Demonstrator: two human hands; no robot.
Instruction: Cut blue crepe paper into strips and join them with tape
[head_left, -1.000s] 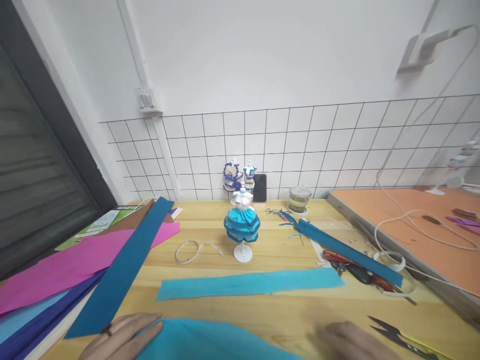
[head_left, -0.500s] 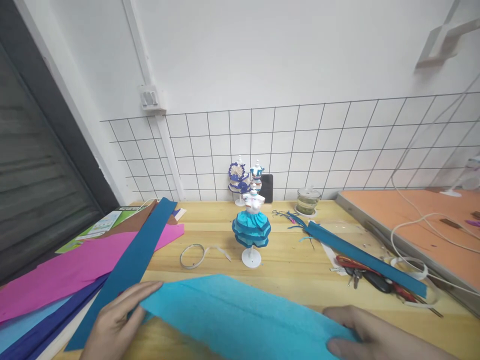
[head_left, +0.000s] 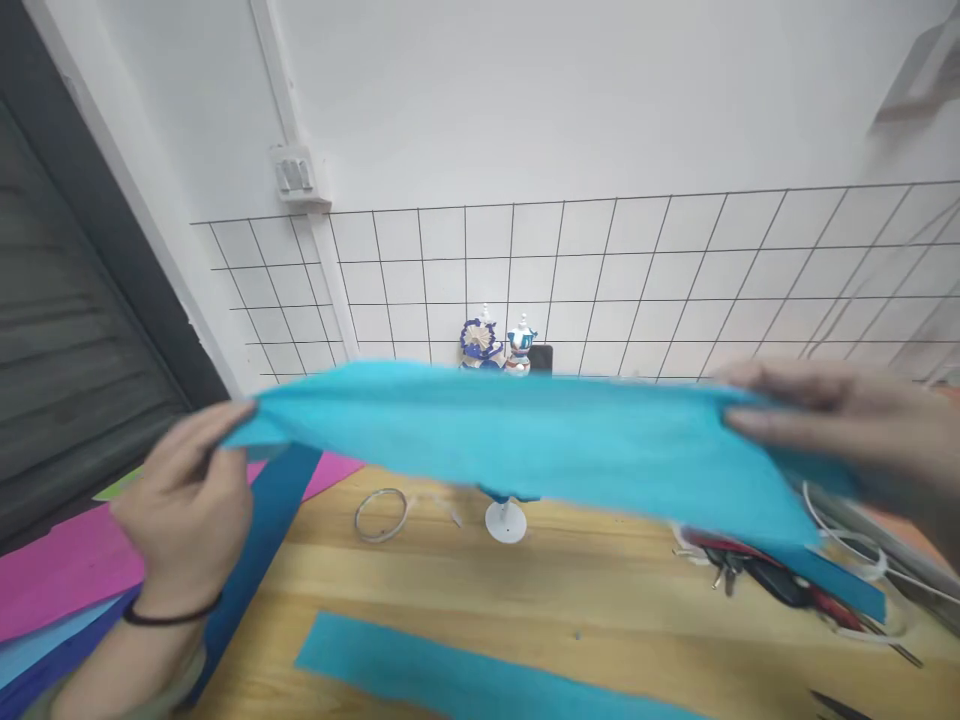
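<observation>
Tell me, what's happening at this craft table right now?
A person holds a wide light-blue sheet of crepe paper up above the wooden table, the left hand pinching one end and the right hand the other. The sheet hides most of a small dress form; only its white stand shows beneath. A narrower light-blue strip lies flat on the table near the person, and pink and dark-blue sheets are stacked at the left.
</observation>
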